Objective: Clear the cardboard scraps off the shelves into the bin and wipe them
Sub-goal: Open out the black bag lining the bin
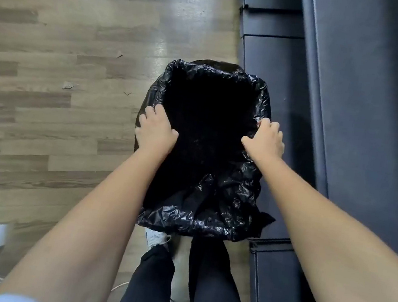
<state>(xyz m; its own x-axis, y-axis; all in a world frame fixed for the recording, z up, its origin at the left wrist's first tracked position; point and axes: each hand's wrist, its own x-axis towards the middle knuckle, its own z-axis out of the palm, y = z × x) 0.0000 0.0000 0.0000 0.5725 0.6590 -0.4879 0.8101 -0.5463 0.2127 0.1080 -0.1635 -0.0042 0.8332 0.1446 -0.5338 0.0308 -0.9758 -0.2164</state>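
- The bin (214, 62) is standing upright on the wood floor (56, 28), its mouth facing up at me and its inside showing only dark.
- Its crinkled black liner (190, 222) is draping over the rim and bunching loosely at the near right corner; my left hand (156, 132) and right hand (266, 139) are gripping its left and right edges.
- The dark blue-grey shelves (354, 96) are running along just beside the bin's right.
- Small cardboard scraps (67, 85) are lying scattered on the floor, left of the bin.
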